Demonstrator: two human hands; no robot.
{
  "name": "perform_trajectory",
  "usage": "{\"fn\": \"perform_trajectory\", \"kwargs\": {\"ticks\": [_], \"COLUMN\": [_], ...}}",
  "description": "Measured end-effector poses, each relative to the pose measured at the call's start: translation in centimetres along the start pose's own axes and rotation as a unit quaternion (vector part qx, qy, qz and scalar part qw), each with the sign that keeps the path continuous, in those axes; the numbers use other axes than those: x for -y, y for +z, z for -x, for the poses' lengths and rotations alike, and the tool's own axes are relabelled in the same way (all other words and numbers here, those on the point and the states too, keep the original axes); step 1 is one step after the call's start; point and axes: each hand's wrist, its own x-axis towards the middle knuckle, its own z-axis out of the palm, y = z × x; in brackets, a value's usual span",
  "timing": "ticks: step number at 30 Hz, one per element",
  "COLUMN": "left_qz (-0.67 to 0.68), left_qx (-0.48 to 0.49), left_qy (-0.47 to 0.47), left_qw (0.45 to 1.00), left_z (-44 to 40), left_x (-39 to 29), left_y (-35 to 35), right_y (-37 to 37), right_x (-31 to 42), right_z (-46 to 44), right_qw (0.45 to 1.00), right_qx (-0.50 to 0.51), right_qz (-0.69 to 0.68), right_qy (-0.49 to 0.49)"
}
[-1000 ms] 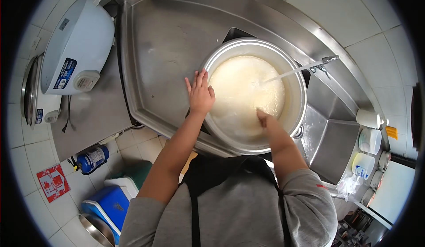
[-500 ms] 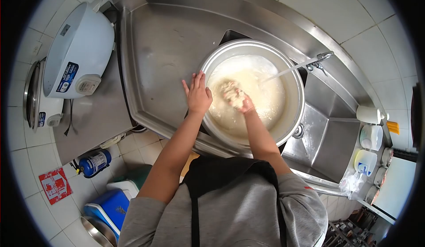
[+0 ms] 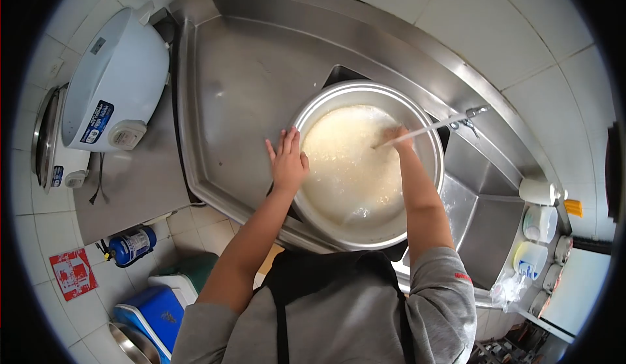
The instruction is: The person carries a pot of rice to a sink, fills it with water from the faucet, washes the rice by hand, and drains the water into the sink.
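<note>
Loosely spread, left hand (image 3: 287, 164) against the pot (image 3: 365, 92); right hand (image 3: 398, 136) partly in cloudy liquid (image 3: 349, 168), its grip unclear.

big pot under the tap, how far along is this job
Already done, it seems: the pot is under the tap and holds cloudy, pale liquid. In hand: the right hand dips in near the running stream, while the left hand rests at the rim. Left: the water is on and the liquid cloudy, so it looks unfinished; how much remains can't be told.
</note>
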Motion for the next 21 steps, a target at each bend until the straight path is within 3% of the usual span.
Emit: {"fn": "perform_trajectory", "kwargs": {"ticks": [2, 9, 11, 16, 18, 21], "left_qz": [0.01, 0.036, 0.047, 0.051, 0.052, 0.049], "left_qx": [0.008, 0.008, 0.012, 0.011, 0.008, -0.012], "left_qy": [-0.007, -0.011, -0.014, -0.015, -0.015, -0.009], "left_qw": [1.0, 0.999, 0.999, 0.999, 0.999, 0.999], "left_z": [-0.1, -0.3, -0.3, -0.3, -0.2, -0.2], "left_x": [-0.1, 0.2, 0.1, 0.2, 0.0, 0.1], "left_y": [-0.2, -0.3, -0.4, -0.7, -0.5, -0.3], "right_y": [-1.3, 5.6, 7.0, 10.6, 10.5, 9.0], "right_x": [3.3, 12.6, 15.8, 19.0, 18.2, 15.7], "right_z": [1.7, -2.2, -0.9, 6.2, 9.3, 13.8], "right_qw": [0.998, 0.956, 0.92, 0.755, 0.748, 0.795], "right_qx": [-0.055, 0.075, 0.18, 0.431, 0.481, 0.519], "right_qz": [0.024, -0.258, -0.303, -0.495, -0.456, -0.289], "right_qy": [-0.017, -0.115, -0.174, -0.027, -0.028, -0.125]}}
